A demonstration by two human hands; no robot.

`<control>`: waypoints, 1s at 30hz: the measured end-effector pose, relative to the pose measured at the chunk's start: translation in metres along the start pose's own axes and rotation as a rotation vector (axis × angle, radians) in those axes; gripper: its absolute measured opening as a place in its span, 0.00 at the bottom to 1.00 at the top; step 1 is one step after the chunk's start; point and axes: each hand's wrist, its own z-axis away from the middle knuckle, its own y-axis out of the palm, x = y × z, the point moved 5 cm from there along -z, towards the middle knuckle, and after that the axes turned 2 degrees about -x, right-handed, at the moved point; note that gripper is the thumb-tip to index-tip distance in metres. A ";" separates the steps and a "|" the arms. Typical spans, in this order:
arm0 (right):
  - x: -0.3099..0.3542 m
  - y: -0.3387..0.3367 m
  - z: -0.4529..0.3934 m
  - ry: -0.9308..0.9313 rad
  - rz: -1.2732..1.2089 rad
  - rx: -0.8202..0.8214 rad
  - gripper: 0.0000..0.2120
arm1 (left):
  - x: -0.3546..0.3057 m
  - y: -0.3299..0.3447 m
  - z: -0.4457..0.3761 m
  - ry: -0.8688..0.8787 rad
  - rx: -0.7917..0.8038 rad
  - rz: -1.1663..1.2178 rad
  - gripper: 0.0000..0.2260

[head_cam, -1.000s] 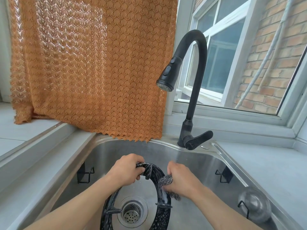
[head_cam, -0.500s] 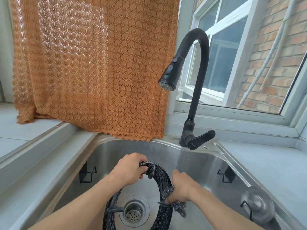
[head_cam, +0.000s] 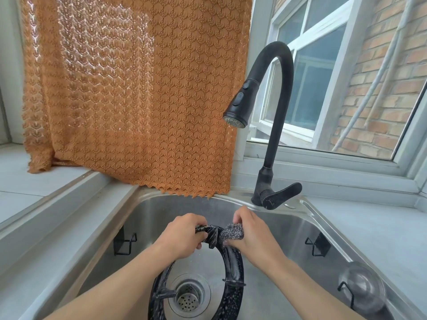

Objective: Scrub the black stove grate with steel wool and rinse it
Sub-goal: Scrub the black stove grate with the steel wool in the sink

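Scrub step | left hand grips grate top; right hand clutches steel wool vs rim | next, prob.: work round ring; tap dry, rinse pending

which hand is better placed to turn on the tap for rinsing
Likely the right hand: it is nearer the faucet lever. It would first drop the steel wool, while the left hand steadies the grate.

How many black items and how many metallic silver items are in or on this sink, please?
Black: 5: round black stove grate, curved black faucet, three black wire hooks
Silver: 3: grey steel wool pad, round drain strainer, shiny steel ball
Total: 8
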 end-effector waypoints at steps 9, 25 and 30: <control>0.001 -0.006 -0.001 -0.109 -0.052 0.030 0.25 | 0.001 0.002 0.000 0.005 0.016 0.004 0.05; -0.044 0.028 0.020 0.333 0.235 0.577 0.33 | 0.002 -0.001 0.002 -0.021 0.019 0.010 0.06; -0.042 0.028 0.022 0.339 0.255 0.640 0.38 | 0.000 -0.002 0.002 -0.011 0.018 -0.002 0.06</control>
